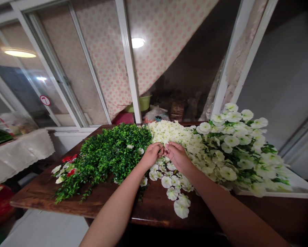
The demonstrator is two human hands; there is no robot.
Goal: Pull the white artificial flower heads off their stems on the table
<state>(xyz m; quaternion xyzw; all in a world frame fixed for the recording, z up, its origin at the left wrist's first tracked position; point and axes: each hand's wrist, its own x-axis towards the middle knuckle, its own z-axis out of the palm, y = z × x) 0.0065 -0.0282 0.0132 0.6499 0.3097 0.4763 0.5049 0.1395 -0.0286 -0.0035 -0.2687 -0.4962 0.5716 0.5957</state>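
My left hand (151, 154) and my right hand (178, 155) meet above a dark wooden table (73, 202), fingertips pinched together on a small white artificial flower (165, 143). Loose white flower heads (172, 185) lie scattered on the wood just below my hands. A heap of cream flower heads (169, 132) sits right behind my fingers. A mound of green artificial foliage (104, 154) lies to the left of my left hand. Bunches of white flowers with green leaves (236, 151) are piled to the right of my right hand.
A few red and white flowers (67, 164) lie at the foliage's left end. Sliding windows and a dotted curtain (154, 44) stand behind the table. A cloth-covered side table (17, 154) is at the left. A green basin (143, 102) and bags sit on the sill.
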